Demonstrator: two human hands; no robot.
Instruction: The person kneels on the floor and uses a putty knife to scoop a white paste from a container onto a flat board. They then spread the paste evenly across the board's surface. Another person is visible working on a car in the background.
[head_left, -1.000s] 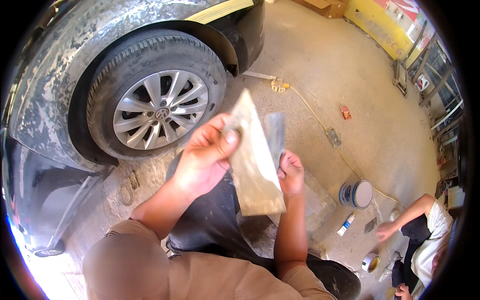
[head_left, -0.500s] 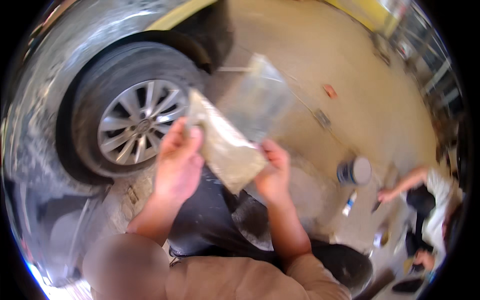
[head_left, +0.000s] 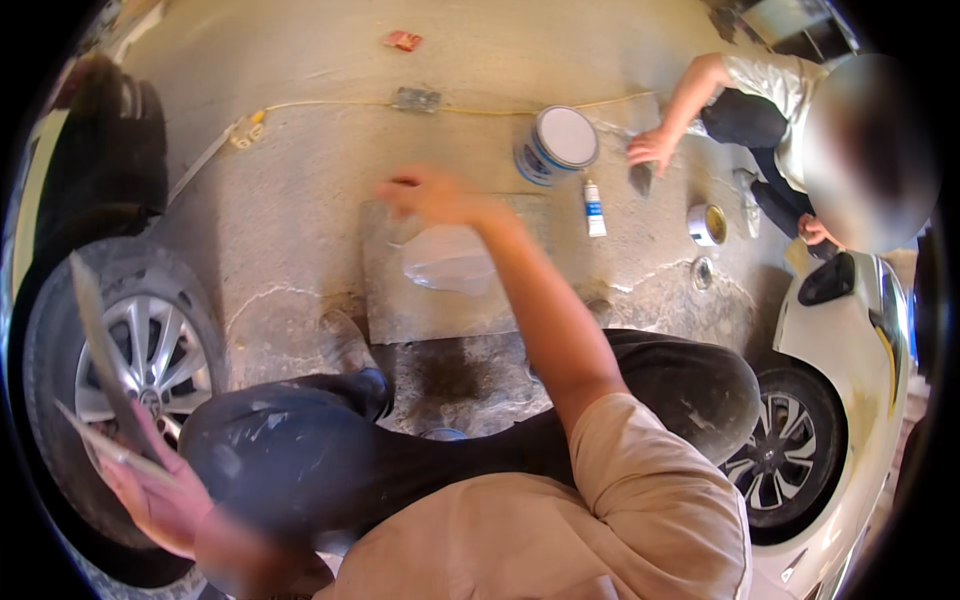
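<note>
My left hand (head_left: 160, 495) is at the lower left, closed on a thin, pale folded sheet (head_left: 93, 315) seen nearly edge-on, its ends spread apart in front of the car wheel (head_left: 150, 385). My right hand (head_left: 430, 195) reaches out above a flat grey board (head_left: 395, 305) on the floor. Motion smears its fingers, so whether they hold anything cannot be made out. On the board lies a whitish, glossy patch (head_left: 448, 262); its material is unclear.
Beyond the board stand a large lidded tin (head_left: 560, 145) and a blue-and-white tube (head_left: 595, 210). To the right are a small open tin (head_left: 707, 225), a crouching person's hand (head_left: 652, 150) near a dark tool (head_left: 641, 178), and a white car (head_left: 840, 360). A yellow cord (head_left: 330, 103) crosses the floor.
Both hands held the pale sheet together before; now my right hand has left it and reached over the board. My left hand has moved down and left with the sheet. The view has turned.
</note>
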